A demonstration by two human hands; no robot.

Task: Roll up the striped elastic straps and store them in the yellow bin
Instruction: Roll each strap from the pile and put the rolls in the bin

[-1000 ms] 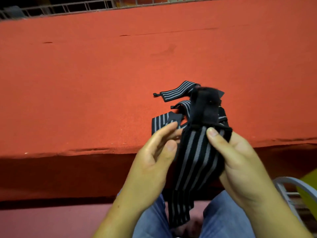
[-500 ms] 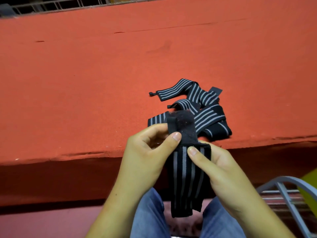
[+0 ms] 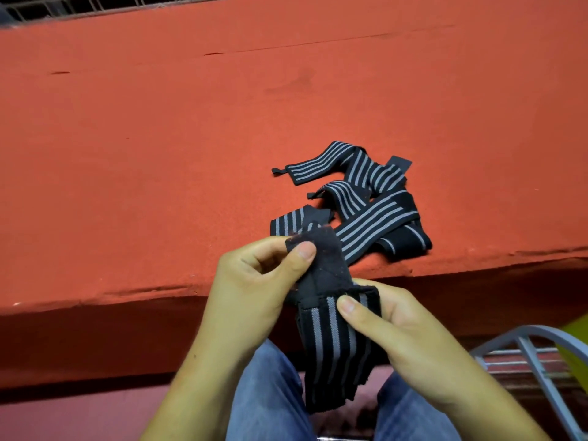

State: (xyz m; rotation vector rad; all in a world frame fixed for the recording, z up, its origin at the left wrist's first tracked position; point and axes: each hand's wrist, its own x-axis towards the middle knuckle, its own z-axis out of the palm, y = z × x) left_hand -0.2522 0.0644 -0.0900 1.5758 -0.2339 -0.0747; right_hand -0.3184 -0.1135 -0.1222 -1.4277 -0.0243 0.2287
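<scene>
Both hands hold one black strap with grey stripes [image 3: 331, 345] in front of the red surface's near edge. My left hand [image 3: 254, 291] pinches its plain black fuzzy end between thumb and fingers. My right hand [image 3: 397, 332] presses the striped part with the thumb on top. The strap's free end hangs down between my knees. A loose pile of more striped straps [image 3: 359, 198] lies on the red surface just beyond my hands. A sliver of the yellow bin [image 3: 577, 342] shows at the right edge.
The wide red padded surface [image 3: 191, 138] fills most of the view, its front edge just beyond my hands. A grey metal frame [image 3: 534, 354] stands at lower right beside the yellow bin. A metal railing [image 3: 79, 3] runs along the far top. My jeans-clad legs are below.
The black end, held up over the pile a second ago, has been brought down and folded toward me. Both hands have shifted lower, uncovering the pile on the surface.
</scene>
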